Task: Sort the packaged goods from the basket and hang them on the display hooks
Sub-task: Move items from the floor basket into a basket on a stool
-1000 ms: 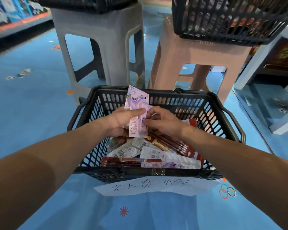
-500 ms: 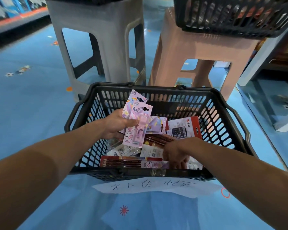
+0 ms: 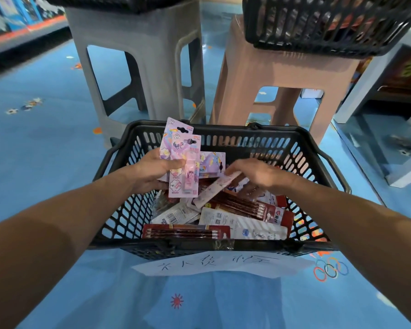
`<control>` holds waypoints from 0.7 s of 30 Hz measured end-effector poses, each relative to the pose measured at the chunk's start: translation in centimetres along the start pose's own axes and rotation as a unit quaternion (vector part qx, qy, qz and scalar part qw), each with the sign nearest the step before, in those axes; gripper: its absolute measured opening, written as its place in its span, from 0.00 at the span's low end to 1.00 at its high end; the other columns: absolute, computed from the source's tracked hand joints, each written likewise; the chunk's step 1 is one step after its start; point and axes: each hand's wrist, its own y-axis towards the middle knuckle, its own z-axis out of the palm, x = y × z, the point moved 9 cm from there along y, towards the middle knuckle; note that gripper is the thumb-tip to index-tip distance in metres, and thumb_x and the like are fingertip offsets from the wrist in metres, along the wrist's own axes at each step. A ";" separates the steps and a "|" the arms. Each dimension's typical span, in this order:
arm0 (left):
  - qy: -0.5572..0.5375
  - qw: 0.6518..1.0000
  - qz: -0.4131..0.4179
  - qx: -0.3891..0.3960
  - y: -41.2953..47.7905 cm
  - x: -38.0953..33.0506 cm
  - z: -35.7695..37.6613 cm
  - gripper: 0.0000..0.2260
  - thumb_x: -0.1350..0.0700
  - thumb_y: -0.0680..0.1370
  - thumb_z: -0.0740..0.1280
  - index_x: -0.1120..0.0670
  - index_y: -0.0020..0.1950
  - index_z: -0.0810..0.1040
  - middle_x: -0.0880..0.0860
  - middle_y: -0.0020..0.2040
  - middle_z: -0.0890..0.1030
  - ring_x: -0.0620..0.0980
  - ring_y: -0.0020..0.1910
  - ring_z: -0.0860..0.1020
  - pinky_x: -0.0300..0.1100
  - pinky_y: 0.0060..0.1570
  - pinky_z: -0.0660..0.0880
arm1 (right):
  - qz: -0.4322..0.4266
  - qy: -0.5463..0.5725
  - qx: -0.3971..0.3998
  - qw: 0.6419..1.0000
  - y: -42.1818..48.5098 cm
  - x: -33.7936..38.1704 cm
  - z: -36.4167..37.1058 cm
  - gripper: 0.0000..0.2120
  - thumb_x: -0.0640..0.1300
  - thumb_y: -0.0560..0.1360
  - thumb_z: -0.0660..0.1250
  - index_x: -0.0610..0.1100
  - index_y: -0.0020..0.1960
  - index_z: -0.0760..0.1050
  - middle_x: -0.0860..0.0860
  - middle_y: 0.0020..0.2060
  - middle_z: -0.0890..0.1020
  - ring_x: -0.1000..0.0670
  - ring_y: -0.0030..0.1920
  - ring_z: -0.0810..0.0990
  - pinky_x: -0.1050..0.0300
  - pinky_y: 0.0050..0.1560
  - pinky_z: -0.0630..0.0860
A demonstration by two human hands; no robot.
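Gripping a fanned stack of pink cards [image 3: 184, 167] in the left hand [image 3: 152, 172], thumb across the front, above the black basket [image 3: 223, 248]. Pinching a long pale pink pack [image 3: 217, 187] at its upper end with the right hand [image 3: 259, 174], tilted, just beside the stack. Cartoon ponies printed on the cards, hang holes up top. Below in the basket: red pencil packs [image 3: 185, 231], white barcode packs [image 3: 242, 225]. Paper label [image 3: 214, 264] on the near wall.

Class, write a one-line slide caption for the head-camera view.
Over a black basket of stationery, the left hand holds pink carded packs while the right hand lifts another pack.
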 end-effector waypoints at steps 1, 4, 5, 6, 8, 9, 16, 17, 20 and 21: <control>-0.007 1.000 0.005 -0.004 -0.1 -0.1 -0.3 0.14 0.58 0.82 0.69 0.51 0.67 0.78 0.52 0.59 0.86 0.55 0.60 0.84 0.63 0.64 0.75 | -0.022 0.025 -0.009 0.999 -0.2 0.4 -0.4 0.14 0.52 0.82 0.63 0.50 0.65 0.77 0.50 0.62 0.80 0.45 0.50 0.87 0.44 0.55 0.82; -0.023 1.000 0.017 -0.009 -0.5 -0.6 -0.5 0.14 0.59 0.82 0.69 0.50 0.67 0.78 0.52 0.58 0.86 0.55 0.59 0.84 0.62 0.64 0.76 | -0.091 0.005 -0.039 0.995 -0.8 1.7 -1.0 0.18 0.35 0.77 0.72 0.49 0.64 0.78 0.46 0.56 0.82 0.47 0.48 0.83 0.47 0.48 0.80; -0.021 1.000 0.019 -0.009 -0.7 -0.8 -0.5 0.13 0.59 0.82 0.69 0.50 0.66 0.79 0.52 0.58 0.86 0.54 0.58 0.85 0.61 0.63 0.77 | -0.107 -0.006 -0.053 0.993 -0.9 2.2 -1.0 0.19 0.31 0.75 0.73 0.47 0.62 0.79 0.44 0.52 0.82 0.47 0.45 0.82 0.51 0.44 0.79; -0.017 1.000 0.019 -0.010 -0.8 -0.9 -0.5 0.12 0.58 0.82 0.69 0.49 0.65 0.79 0.52 0.57 0.87 0.53 0.57 0.85 0.60 0.62 0.78 | -0.121 -0.004 -0.065 0.991 -1.2 2.7 -1.0 0.18 0.30 0.74 0.74 0.44 0.60 0.80 0.43 0.49 0.83 0.47 0.42 0.81 0.55 0.39 0.79; -0.012 1.000 0.016 -0.004 -1.0 -0.8 -0.4 0.12 0.58 0.82 0.69 0.48 0.64 0.80 0.51 0.57 0.87 0.53 0.58 0.85 0.58 0.62 0.77 | -0.138 0.033 -0.070 0.987 -1.4 3.3 -1.1 0.12 0.30 0.74 0.74 0.42 0.54 0.82 0.43 0.44 0.83 0.46 0.41 0.81 0.61 0.34 0.77; -0.013 1.000 0.014 0.003 -1.1 -0.7 -0.3 0.13 0.58 0.82 0.70 0.47 0.65 0.80 0.50 0.58 0.86 0.53 0.60 0.84 0.59 0.63 0.76 | -0.143 0.052 -0.076 0.985 -1.3 3.5 -1.3 0.09 0.31 0.74 0.75 0.42 0.51 0.83 0.44 0.43 0.84 0.46 0.43 0.82 0.60 0.36 0.77; -0.131 0.991 0.018 -0.005 -1.5 -1.6 -1.2 0.17 0.58 0.79 0.71 0.51 0.67 0.79 0.54 0.61 0.85 0.53 0.57 0.85 0.55 0.53 0.80 | -0.113 0.226 -0.088 0.964 -0.9 2.6 -2.5 0.13 0.38 0.69 0.79 0.43 0.52 0.82 0.48 0.48 0.87 0.44 0.58 0.81 0.46 0.65 0.67; -0.139 0.990 0.015 0.005 -1.6 -1.7 -1.4 0.17 0.58 0.77 0.71 0.51 0.67 0.80 0.54 0.62 0.85 0.54 0.57 0.85 0.56 0.54 0.80 | -0.100 0.246 -0.064 0.962 -0.9 2.2 -2.3 0.20 0.42 0.67 0.81 0.42 0.57 0.81 0.48 0.52 0.87 0.44 0.61 0.81 0.42 0.68 0.64; -0.137 0.990 -0.009 0.043 -2.0 -1.3 -0.8 0.17 0.57 0.75 0.70 0.51 0.64 0.81 0.56 0.61 0.85 0.55 0.58 0.85 0.57 0.56 0.79 | -0.083 0.291 -0.016 0.953 -1.1 2.1 -1.8 0.13 0.41 0.73 0.75 0.44 0.56 0.78 0.44 0.55 0.86 0.41 0.59 0.84 0.38 0.62 0.73; -0.128 0.990 -0.016 0.055 -2.2 -1.1 -0.5 0.16 0.58 0.75 0.69 0.51 0.63 0.81 0.56 0.61 0.85 0.56 0.58 0.85 0.58 0.57 0.79 | -0.088 0.305 -0.008 0.948 -1.0 2.3 -1.6 0.09 0.39 0.75 0.73 0.44 0.54 0.78 0.42 0.54 0.86 0.40 0.56 0.85 0.39 0.58 0.78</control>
